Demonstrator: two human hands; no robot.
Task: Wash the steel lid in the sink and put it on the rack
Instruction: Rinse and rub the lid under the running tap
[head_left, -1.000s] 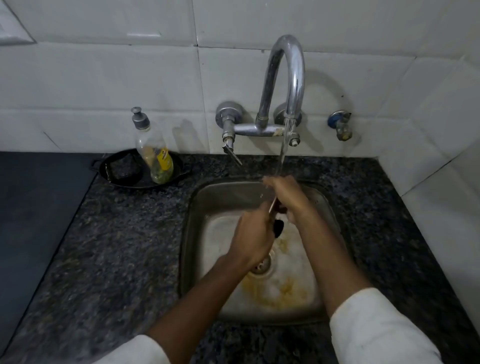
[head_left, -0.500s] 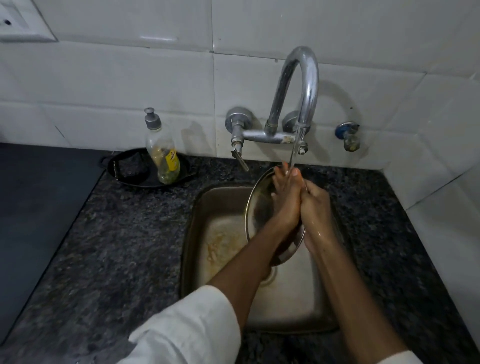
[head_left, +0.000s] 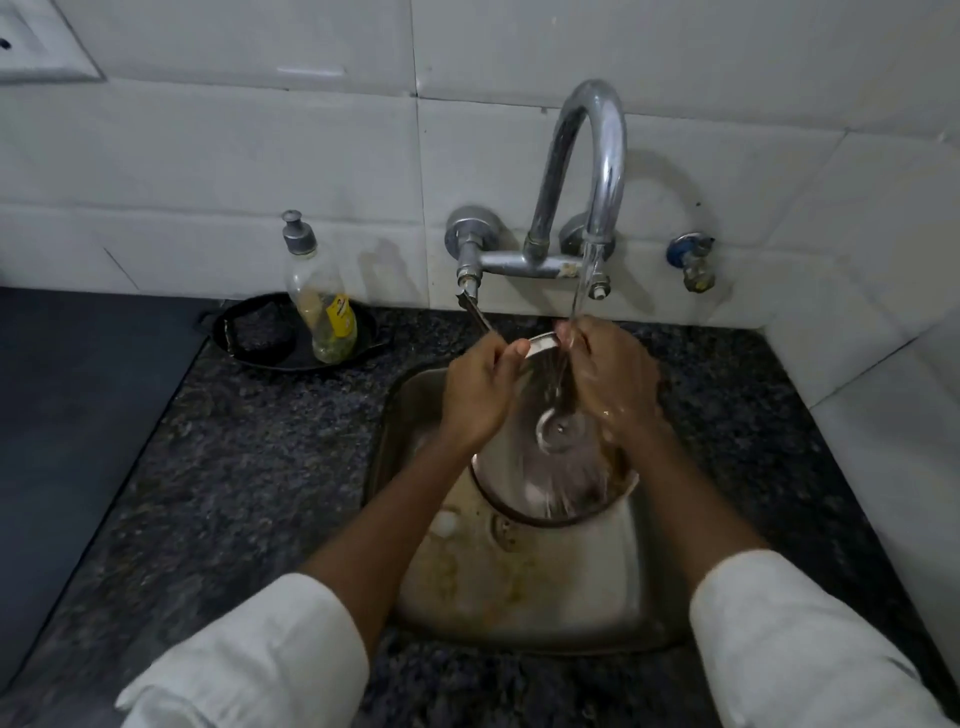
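Note:
A round steel lid (head_left: 550, 467) with a steel knob at its centre is held tilted over the steel sink (head_left: 519, 597), its top face toward me. My left hand (head_left: 480, 387) grips the lid's upper left rim. My right hand (head_left: 610, 379) holds its upper right rim, wet, right under the water running from the curved tap (head_left: 592, 171). Water streams down the lid's face. The lid's lower rim hangs just above the sink floor near the drain (head_left: 504, 530).
A soap bottle (head_left: 322, 301) stands in a black dish (head_left: 291, 332) at the back left of the dark granite counter (head_left: 234, 493). White tiled walls rise behind and at the right. A small valve (head_left: 693, 262) sits right of the tap. No rack is in view.
The lid has turned from edge-on to face me. My hands, pressed together at its top half a second ago, have parted to opposite rims.

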